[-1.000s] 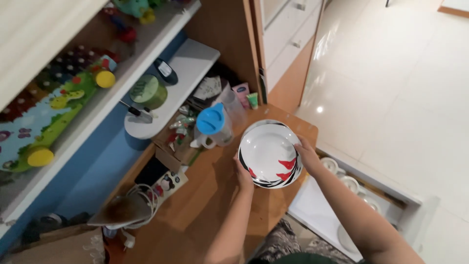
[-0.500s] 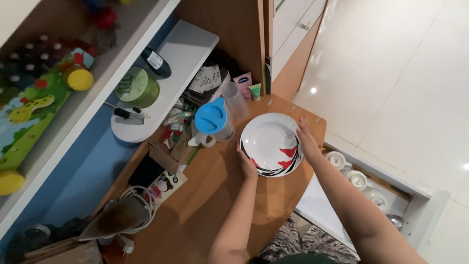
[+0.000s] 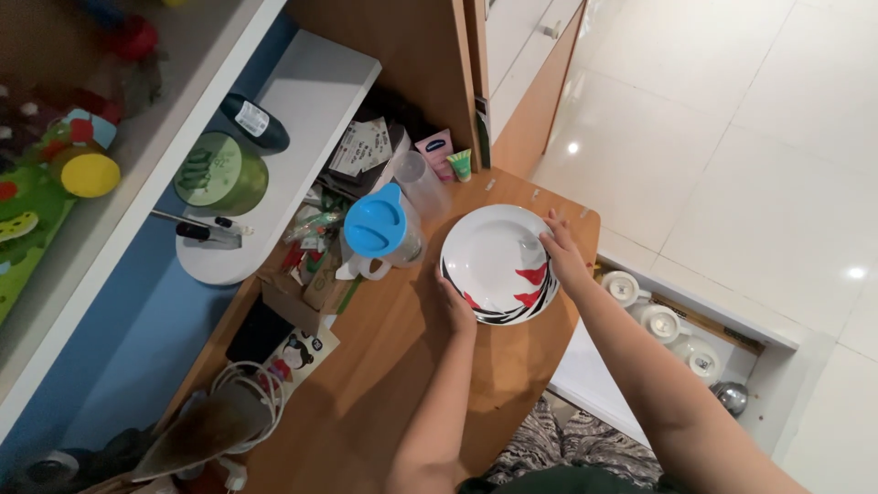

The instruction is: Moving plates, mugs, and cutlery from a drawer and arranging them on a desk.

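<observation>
A white plate (image 3: 495, 257) with red and black marks along its near rim rests low over the wooden table (image 3: 384, 384), close to the far right corner. My left hand (image 3: 455, 305) grips its near left edge. My right hand (image 3: 562, 252) holds the right rim, fingers on top. A clear jug with a blue lid (image 3: 379, 231) stands just left of the plate, and a clear cup (image 3: 422, 183) stands behind it.
An open drawer (image 3: 681, 334) with white cups sits right of the table. A cardboard box of clutter (image 3: 306, 274), cables (image 3: 247, 393) and a small card lie on the left. White shelves (image 3: 293, 119) hold a green round tin, a dark bottle and toys. Glossy tiled floor lies beyond.
Both hands have carried the plate down and slightly farther onto the table, next to the jug. The camera has shifted, so more of the drawer shows.
</observation>
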